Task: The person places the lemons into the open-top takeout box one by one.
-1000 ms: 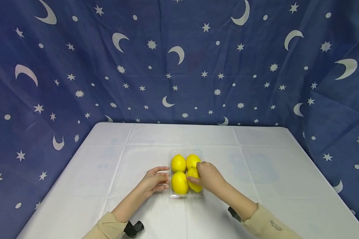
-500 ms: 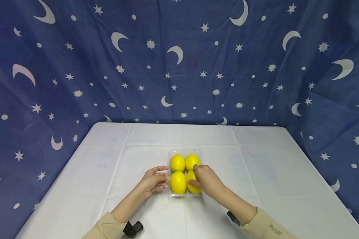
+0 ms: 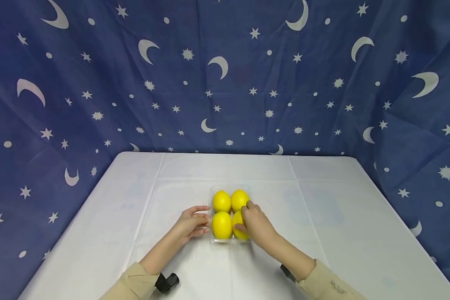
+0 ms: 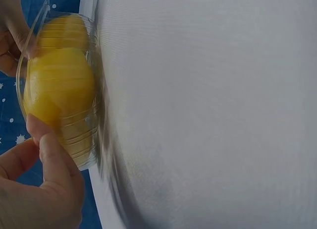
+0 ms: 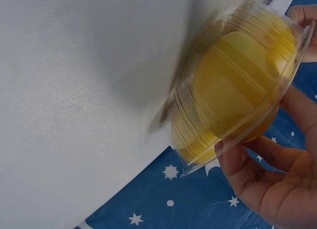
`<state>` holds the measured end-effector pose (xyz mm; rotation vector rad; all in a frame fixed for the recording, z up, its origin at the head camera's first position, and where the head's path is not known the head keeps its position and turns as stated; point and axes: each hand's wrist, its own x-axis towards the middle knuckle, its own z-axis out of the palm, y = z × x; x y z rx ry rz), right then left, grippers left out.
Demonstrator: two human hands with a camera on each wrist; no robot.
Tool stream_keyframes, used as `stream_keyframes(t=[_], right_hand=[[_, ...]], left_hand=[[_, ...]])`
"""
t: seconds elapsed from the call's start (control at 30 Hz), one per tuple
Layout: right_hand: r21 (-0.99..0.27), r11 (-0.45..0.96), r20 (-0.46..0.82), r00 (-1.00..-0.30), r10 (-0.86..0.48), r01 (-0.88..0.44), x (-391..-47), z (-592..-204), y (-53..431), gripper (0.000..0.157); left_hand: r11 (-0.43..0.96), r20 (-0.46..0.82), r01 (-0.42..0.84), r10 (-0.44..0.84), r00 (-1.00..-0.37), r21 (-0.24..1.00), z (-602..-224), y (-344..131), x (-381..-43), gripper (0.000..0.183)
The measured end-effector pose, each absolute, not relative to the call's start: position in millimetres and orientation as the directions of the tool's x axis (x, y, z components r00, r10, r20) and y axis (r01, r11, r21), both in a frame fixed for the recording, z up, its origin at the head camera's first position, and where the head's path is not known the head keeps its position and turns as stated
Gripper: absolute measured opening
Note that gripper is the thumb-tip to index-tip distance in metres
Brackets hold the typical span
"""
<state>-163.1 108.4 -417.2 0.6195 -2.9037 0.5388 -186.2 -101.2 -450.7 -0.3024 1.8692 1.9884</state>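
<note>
A clear plastic container holds several yellow lemons in two rows. My right hand reaches over its right side, fingers and thumb around the front right lemon. In the right wrist view that hand bends over the rim, and a lemon shows through the ribbed wall. My left hand stays at the container's left side, its fingers loosely extended. Seen from the left wrist, the left hand has a fingertip against the wall near the rim, beside a lemon.
A white cloth covers the table. Behind it and along both sides hangs a blue curtain with moons and stars. Dark wrist camera mounts sit below the forearms.
My right hand and the front right lemon have shifted slightly left, and that lemon now sits lower among the others. The left hand stays at the container's side. The head view has drifted a little.
</note>
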Motion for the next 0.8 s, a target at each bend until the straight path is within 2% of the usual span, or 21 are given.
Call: stream_keyframes(t=[0.2,0.47,0.8], right_hand=[[-0.341,0.843,0.201,-0.908,-0.367,-0.416,-165.6,-419.4,106.9,0.035],[-0.46,0.811,0.153,-0.932,-0.329,-0.362,-159.3,-419.5,113.1,0.041],[-0.582,0.726,0.249,-0.93,-0.271,-0.367,-161.0,-413.5,157.6,0.024]], left_hand=[[-0.022,-0.414,-0.421,0.138,-0.9,0.907,-450.8,-104.7,-189.9,0.041],[-0.01,-0.411,-0.417,0.137,-0.901,0.909,-449.5,-107.6,-180.1,0.042],[0.006,-0.373,-0.374,0.103,-0.922,0.927,-443.7,-109.3,-169.8,0.042]])
